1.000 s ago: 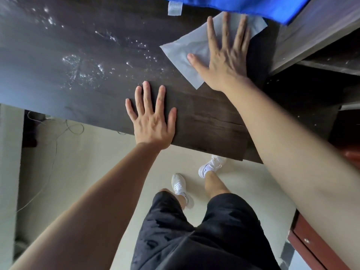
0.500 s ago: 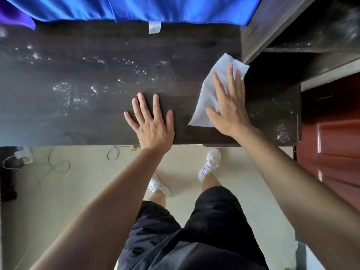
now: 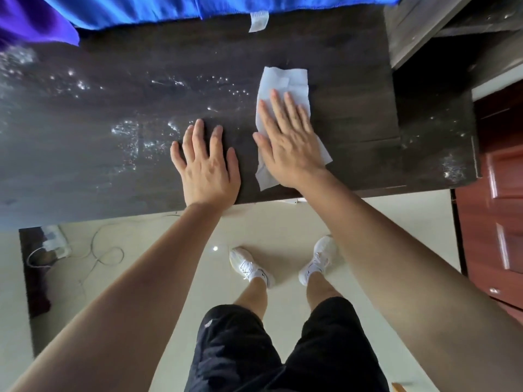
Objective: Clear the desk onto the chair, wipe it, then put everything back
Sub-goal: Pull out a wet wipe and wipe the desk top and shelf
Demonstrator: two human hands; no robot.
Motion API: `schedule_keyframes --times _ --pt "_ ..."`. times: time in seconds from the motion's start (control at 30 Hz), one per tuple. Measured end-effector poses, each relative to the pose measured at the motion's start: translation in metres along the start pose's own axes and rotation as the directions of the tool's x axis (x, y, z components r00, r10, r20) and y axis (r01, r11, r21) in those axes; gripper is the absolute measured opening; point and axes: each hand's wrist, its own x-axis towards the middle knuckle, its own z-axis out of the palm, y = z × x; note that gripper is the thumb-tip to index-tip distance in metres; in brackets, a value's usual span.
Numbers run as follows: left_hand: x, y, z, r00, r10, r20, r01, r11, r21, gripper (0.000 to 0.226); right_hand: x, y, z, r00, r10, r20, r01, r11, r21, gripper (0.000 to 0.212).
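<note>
Right hand (image 3: 288, 148) flat, fingers spread, pressing white paper wipe (image 3: 278, 89) onto dark wood surface (image 3: 353, 114) near its front edge; left hand (image 3: 206, 165) flat, empty, just beside it.

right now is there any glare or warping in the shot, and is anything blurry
Head view: bright specks of glare on the wet streaks of the desk, mostly left of the wipe; wide-angle lens bows the desk edge and stretches both forearms; both hands, left and right, look sharp; purple cloth at the top left corner is soft.
</note>
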Motion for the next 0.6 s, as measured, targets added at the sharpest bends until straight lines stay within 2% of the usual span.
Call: schedule_keyframes --times 0.07,0.23,0.43,0.5,0.6 --pt "0.0 -0.001 0.0 1.0 -0.005 0.003 0.005 1.0 -0.002 0.05 -0.003 0.026 -0.004 1.0 -0.014 0.003 0.014 1.0 -0.015 0.065" --pt "0.0 0.001 0.001 1.0 -0.004 0.005 0.004 1.0 0.004 0.05 -0.006 0.099 -0.016 0.969 0.245 -0.003 -0.245 0.969 -0.037 0.068" --pt "0.001 0.001 0.0 1.0 -0.012 -0.007 0.012 1.0 0.015 0.05 0.034 0.099 -0.02 0.906 0.422 -0.04 -0.423 0.906 -0.024 0.064" --pt "0.0 0.001 0.0 1.0 -0.011 -0.019 0.011 1.0 0.012 0.05 0.065 0.091 -0.022 0.911 0.41 -0.054 -0.411 0.912 -0.011 0.064" --pt "-0.001 0.001 0.002 0.999 0.002 -0.038 -0.001 1.0 0.013 0.048 0.096 0.067 -0.023 0.961 0.268 -0.073 -0.27 0.962 -0.029 0.062"
